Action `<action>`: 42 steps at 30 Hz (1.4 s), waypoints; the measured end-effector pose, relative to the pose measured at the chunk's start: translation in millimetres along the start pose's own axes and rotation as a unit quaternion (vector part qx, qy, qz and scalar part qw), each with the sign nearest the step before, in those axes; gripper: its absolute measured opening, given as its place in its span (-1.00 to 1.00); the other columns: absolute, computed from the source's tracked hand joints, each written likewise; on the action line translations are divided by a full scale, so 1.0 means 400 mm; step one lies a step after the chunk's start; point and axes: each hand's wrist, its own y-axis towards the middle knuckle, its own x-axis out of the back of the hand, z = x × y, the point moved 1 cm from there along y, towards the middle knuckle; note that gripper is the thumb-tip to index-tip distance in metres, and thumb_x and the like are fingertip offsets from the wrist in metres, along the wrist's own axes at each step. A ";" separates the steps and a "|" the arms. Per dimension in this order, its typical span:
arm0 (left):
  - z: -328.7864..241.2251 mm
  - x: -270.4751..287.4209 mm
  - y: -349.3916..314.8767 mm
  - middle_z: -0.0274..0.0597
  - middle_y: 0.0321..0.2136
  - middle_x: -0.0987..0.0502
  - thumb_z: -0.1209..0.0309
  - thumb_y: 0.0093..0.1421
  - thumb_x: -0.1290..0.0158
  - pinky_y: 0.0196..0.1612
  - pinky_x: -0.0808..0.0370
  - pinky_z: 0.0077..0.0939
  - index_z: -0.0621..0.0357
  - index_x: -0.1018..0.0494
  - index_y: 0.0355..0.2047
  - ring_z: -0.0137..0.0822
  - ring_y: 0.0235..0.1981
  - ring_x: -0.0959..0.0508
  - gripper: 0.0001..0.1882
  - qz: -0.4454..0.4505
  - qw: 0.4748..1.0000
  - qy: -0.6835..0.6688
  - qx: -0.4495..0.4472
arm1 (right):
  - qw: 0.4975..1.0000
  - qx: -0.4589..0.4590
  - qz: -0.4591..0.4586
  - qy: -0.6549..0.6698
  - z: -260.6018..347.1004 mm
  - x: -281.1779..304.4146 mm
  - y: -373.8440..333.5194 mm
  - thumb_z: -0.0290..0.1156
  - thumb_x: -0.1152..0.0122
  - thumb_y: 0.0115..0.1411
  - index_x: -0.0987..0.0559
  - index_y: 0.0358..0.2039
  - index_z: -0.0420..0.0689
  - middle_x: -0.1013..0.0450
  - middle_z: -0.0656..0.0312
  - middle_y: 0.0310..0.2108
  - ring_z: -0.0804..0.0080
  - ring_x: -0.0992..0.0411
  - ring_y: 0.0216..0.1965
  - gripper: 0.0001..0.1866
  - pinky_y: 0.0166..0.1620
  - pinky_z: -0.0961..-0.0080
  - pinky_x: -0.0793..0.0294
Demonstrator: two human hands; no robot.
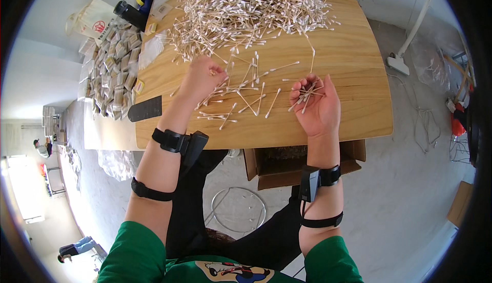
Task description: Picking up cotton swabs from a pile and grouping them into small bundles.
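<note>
My right hand (320, 106) is palm up near the table's front edge, its fingers curled round a small bunch of cotton swabs (308, 94). To its left, my left hand (205, 78) is held low over the loose cotton swabs (255, 68), thumb and fingertips pinched together on what looks like a cotton swab, partly hidden by the fingers. These loose swabs lie at various angles between the two hands. Beyond them a large heap of white-tipped cotton swabs (251, 9) covers the far part of the wooden table (353, 93).
Many small filled packets (115, 70) are piled left of the table, by a black bottle (128, 14) and a pale bag (95, 19). A dark flat strip (145, 109) lies at the left table edge. Below the front edge stands an open cardboard box (279, 174).
</note>
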 end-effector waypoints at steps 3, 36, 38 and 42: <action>-0.012 0.028 -0.007 -0.21 -0.46 -0.47 0.36 -0.06 -0.27 -0.29 -0.39 -0.52 0.20 -0.51 -0.49 -0.37 -0.38 -0.46 -0.80 -0.044 0.992 -0.114 0.039 | 1.000 -0.003 -0.008 -0.005 -0.004 -0.001 -0.001 -0.10 0.23 0.34 -0.44 -0.37 -0.20 -0.42 0.09 -0.43 0.18 -0.39 -0.32 -0.58 -0.26 0.35 -0.43; -0.258 -0.013 -0.044 -0.19 -0.46 -0.56 0.51 0.12 -0.08 -0.33 -0.45 -0.58 0.26 -0.46 -0.25 -0.45 -0.44 -0.53 -0.82 0.086 0.973 -0.214 -0.018 | 0.996 -0.060 -0.028 -0.054 -0.108 -0.034 -0.006 -0.14 0.20 0.34 -0.44 -0.19 -0.28 -0.46 0.03 -0.30 0.18 -0.45 -0.18 -0.59 -0.08 0.31 -0.45; -0.263 -0.019 -0.033 -0.14 -0.49 -0.57 0.49 0.11 -0.08 -0.35 -0.46 -0.51 0.24 -0.46 -0.28 -0.37 -0.46 -0.55 -0.84 0.092 0.971 -0.219 -0.028 | 0.997 -0.056 -0.011 -0.056 -0.106 -0.024 -0.001 -0.19 0.13 0.32 -0.44 -0.20 -0.26 -0.46 0.07 -0.32 0.24 -0.46 -0.21 -0.64 -0.14 0.36 -0.46; -0.294 -0.022 -0.011 -0.23 -0.50 -0.55 0.48 0.11 -0.11 -0.35 -0.44 -0.59 0.28 -0.46 -0.36 -0.47 -0.46 -0.52 -0.88 0.188 0.950 -0.249 -0.008 | 0.996 -0.023 -0.012 -0.086 -0.103 -0.010 0.003 -0.35 -0.02 0.27 -0.45 -0.27 -0.21 -0.46 0.20 -0.37 0.39 -0.46 -0.34 -0.82 -0.33 0.51 -0.47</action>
